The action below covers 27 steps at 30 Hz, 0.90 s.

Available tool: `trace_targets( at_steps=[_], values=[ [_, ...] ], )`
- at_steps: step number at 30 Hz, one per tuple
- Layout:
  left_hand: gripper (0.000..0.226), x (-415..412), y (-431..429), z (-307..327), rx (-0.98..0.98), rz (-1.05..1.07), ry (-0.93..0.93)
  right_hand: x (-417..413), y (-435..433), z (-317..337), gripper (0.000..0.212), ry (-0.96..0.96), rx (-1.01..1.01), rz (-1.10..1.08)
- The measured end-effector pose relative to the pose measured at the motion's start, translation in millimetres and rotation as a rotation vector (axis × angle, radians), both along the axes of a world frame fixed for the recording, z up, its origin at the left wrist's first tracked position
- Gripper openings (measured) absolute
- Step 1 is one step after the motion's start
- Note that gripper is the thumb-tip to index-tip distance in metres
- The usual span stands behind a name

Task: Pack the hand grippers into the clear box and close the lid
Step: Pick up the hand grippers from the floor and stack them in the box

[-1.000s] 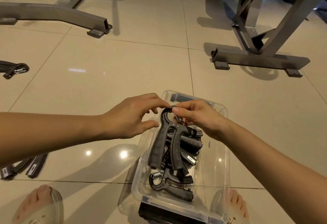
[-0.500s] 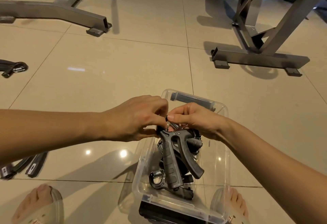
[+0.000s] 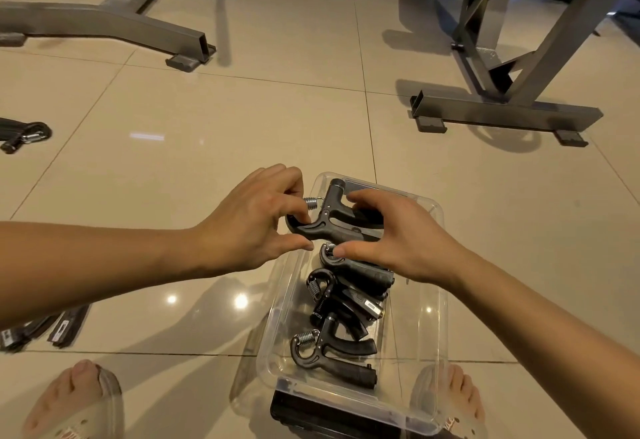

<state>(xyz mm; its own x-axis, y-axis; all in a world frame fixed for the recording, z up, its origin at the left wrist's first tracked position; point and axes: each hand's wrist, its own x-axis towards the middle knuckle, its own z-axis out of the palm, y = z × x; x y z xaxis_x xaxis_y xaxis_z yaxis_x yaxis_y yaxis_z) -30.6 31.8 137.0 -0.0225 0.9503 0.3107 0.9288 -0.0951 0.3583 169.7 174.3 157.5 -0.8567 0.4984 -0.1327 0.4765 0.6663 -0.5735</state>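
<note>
You have several hand grippers (image 3: 341, 317) already lying in the clear box (image 3: 420, 334), your left hand (image 3: 249, 227) and right hand (image 3: 398, 237) both pinch one more gripper (image 3: 332, 220) over its far end, and the lid isn't on yet.

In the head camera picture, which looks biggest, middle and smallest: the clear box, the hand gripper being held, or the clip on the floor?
1. The clear box looks biggest.
2. The held hand gripper, between the left hand and right hand, comes next.
3. The clip looks smallest, but it lies farther away, so that is unsure.
</note>
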Motion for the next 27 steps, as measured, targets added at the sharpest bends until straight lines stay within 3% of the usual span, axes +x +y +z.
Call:
trace_targets(
  at_steps=[4, 11, 13, 18, 27],
  values=[
    [0.032, 4, 1, -2, -0.009, -0.005, -0.016, 5, -8, 3, 0.074, -0.023, 0.170, 0.035],
    [0.024, 13, -11, -13, -0.153, -0.040, -0.166, 18, -21, -15, 0.064, -0.079, 0.080, -0.038],
    [0.037, 9, -21, -21, -0.227, -0.024, -0.197, 24, -27, -28, 0.059, -0.147, 0.060, -0.045],
    [0.105, -8, -35, -40, -0.549, -0.098, -0.029, 35, -45, -66, 0.067, -0.335, -0.031, -0.057],
    [0.118, -12, -36, -48, -0.598, -0.152, 0.034, 39, -75, -116, 0.064, -0.510, -0.045, 0.058]
  ],
)
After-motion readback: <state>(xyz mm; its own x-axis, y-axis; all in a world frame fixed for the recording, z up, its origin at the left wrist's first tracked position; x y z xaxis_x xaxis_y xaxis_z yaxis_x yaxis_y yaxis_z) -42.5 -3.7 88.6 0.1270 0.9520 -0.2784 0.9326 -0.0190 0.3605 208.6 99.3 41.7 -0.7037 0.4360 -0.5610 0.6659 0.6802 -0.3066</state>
